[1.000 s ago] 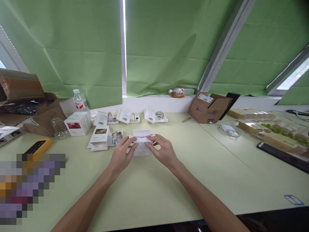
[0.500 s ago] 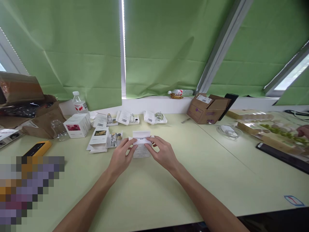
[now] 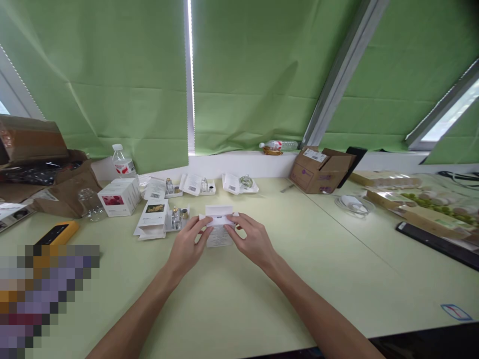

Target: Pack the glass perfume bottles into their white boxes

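A small white carton (image 3: 219, 234) with its top flap raised lies on the pale green table (image 3: 232, 299) straight ahead of me. My left hand (image 3: 187, 247) pinches its left side near the opening, fingers closed on the cardboard. My right hand (image 3: 251, 240) grips the right side the same way, fingertips at the flaps. Just left of the carton sits a small glass perfume bottle (image 3: 175, 218) with a gold cap, beside an open white box (image 3: 152, 217) with a yellow flower picture.
Behind are several opened white cartons with barcodes and small bottles (image 3: 204, 183), a white box with a pink picture (image 3: 119, 197), a water bottle (image 3: 122, 162) and a glass jar (image 3: 88, 203). A yellow device (image 3: 56, 233) lies left. A brown cardboard box (image 3: 321, 169) stands back right, trays (image 3: 422, 202) far right.
Both hands stay on the white carton with small finger movements at its flaps. A person's hand seen at the far right edge half a second ago is gone.
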A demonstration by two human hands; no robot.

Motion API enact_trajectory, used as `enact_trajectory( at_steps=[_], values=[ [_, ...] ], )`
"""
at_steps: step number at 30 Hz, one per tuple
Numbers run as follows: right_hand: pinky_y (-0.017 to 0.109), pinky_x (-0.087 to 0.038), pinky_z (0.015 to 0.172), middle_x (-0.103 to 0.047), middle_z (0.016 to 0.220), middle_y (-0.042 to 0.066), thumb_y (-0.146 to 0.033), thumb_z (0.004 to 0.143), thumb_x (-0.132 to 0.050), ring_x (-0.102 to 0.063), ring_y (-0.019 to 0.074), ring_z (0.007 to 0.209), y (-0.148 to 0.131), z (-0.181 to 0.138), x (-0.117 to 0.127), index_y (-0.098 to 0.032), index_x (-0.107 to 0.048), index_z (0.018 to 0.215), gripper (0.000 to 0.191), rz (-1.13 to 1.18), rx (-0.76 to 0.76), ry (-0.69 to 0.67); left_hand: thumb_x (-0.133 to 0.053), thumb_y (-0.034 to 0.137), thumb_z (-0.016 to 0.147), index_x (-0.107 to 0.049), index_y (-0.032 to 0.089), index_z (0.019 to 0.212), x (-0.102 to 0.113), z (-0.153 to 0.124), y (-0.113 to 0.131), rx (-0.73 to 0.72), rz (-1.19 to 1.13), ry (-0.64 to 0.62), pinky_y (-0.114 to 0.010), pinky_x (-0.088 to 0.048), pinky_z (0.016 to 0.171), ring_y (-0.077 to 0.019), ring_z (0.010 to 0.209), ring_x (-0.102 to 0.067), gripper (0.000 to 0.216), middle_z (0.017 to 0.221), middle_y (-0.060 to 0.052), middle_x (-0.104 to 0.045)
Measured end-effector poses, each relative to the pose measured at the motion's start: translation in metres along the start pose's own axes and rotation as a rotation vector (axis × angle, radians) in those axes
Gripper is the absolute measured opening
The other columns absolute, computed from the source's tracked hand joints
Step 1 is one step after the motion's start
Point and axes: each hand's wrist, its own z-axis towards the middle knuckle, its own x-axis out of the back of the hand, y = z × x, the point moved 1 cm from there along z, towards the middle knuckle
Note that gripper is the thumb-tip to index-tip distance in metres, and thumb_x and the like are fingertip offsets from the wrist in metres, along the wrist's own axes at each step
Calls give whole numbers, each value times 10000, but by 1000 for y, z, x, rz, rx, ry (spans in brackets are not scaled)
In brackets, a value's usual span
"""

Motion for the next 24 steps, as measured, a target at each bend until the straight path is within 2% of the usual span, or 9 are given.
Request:
enact_trajectory(
  at_steps=[7, 14, 20, 24],
  values=[
    [300, -538, 680, -697, 950, 55, -294, 926, -547, -655, 173, 759, -1, 0, -1, -217, -654, 1093, 213, 10, 9, 14, -511, 256, 957, -587, 271, 1214, -1, 1, 0, -5, -3, 4, -281, -581, 791, -135, 896, -594, 269, 1043, -35, -566],
    [309, -541, 711, -689, 1022, 73, -307, 932, -537, -666, 198, 851, 0, -1, -1, -222, -630, 1149, 251, -18, 6, 3, -488, 262, 966, -578, 271, 1229, -1, 0, 0, -7, 9, -3, -303, -583, 795, -148, 900, -594, 279, 1045, -45, -566],
    [296, -540, 677, -687, 956, 60, -303, 928, -542, -650, 170, 743, 2, -1, -3, -219, -650, 1079, 204, -2, 3, 6, -477, 276, 970, -591, 263, 1196, -1, 0, 0, -5, 22, -3, -309, -580, 791, -151, 891, -596, 254, 1027, -48, -561],
    [304, -545, 679, -689, 982, 70, -306, 932, -530, -658, 178, 767, 1, 0, -2, -217, -646, 1069, 200, 5, -1, 4, -463, 281, 975, -578, 257, 1206, -1, 0, 0, 6, 52, -20, -321, -572, 796, -157, 894, -595, 259, 1035, -55, -553]
  ],
)
